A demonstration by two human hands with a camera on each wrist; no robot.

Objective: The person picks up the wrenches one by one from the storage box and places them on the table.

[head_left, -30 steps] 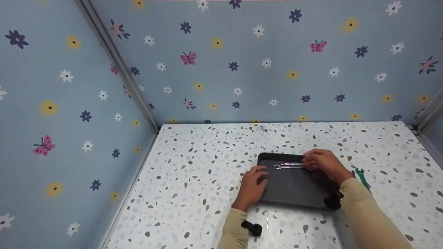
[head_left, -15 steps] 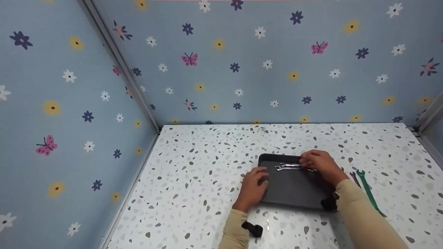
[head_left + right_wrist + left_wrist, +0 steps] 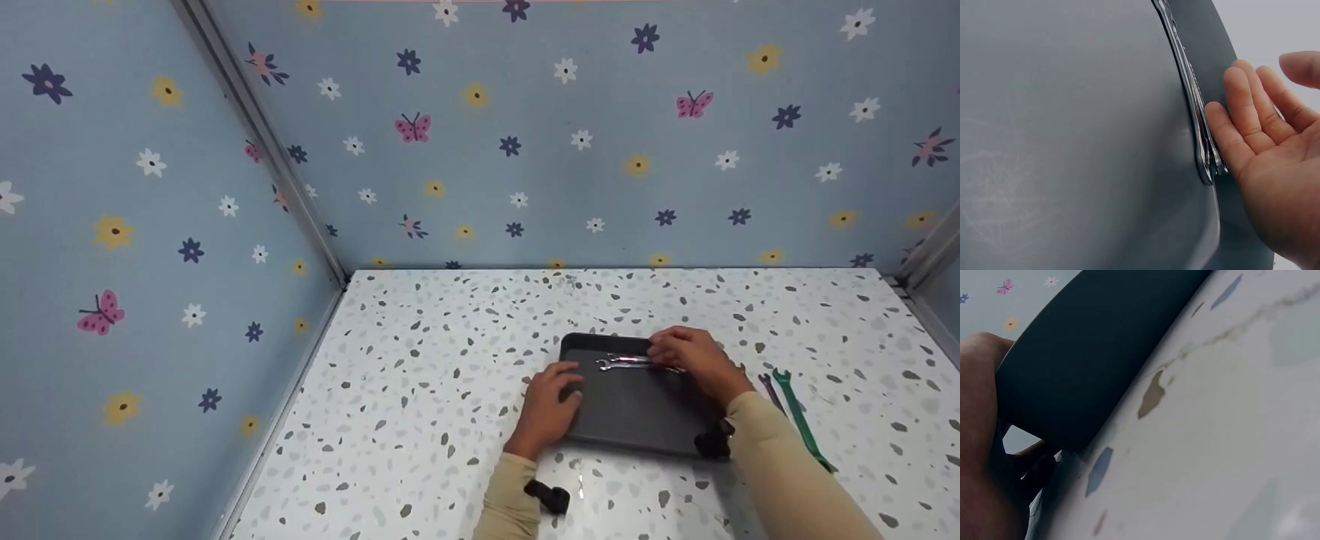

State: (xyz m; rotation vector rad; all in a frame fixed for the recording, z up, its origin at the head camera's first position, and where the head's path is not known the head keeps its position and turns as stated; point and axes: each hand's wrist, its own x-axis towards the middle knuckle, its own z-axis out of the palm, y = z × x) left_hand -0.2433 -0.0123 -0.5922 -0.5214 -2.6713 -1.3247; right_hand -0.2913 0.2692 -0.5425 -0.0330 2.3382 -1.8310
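Observation:
A dark grey tray (image 3: 630, 412) stands on the speckled table. My left hand (image 3: 549, 409) holds its left side, thumb and fingers over the rim; the left wrist view shows the tray's outer wall (image 3: 1078, 360) close up. Silver wrenches (image 3: 626, 363) lie along the far inner wall, their right ends partly behind my right hand (image 3: 694, 360). In the right wrist view, that hand (image 3: 1269, 129) has extended fingers beside the wrenches (image 3: 1193, 101), the nearest finger against or very close to them. Nothing is gripped by it.
Right of the tray a green wrench (image 3: 801, 420) and a purple wrench (image 3: 769, 386) lie on the table, partly behind the right sleeve. A small orange-brown tip (image 3: 742, 369) shows beside the right wrist. Flower-patterned walls (image 3: 562, 180) stand behind and to the left.
My right hand has shifted slightly left along the wrenches, and its forearm has uncovered more of the green and purple wrenches. The left hand and the tray have hardly moved.

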